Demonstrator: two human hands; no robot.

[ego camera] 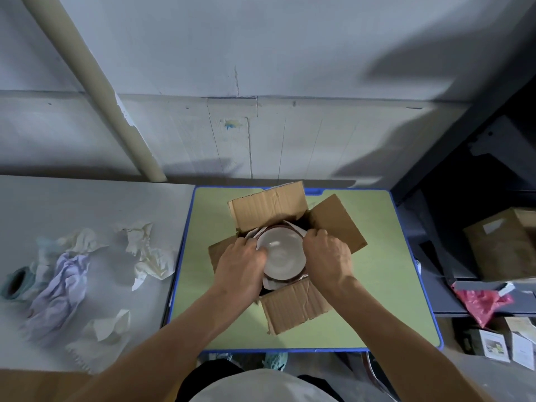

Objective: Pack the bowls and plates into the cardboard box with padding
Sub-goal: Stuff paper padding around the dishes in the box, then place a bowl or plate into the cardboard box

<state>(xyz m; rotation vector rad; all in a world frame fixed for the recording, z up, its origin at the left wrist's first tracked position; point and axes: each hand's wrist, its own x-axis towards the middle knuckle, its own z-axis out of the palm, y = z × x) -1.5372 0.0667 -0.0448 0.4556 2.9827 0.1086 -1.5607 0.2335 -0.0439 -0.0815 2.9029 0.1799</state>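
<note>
Head view: a bowl sits inside the cardboard box between both hands. The left hand curls its fingers over the left rim, and the right hand seems to grip the right rim. The bowl is pale and glossy inside with a reddish-brown edge.

Storeroom: bare patched wall, dark shelving, stacked cartons

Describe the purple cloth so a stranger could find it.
Look at the grey table left of the green table. Among the crumpled paper there lies the cloth; it alone is pale purple, the paper around it cream.
</note>
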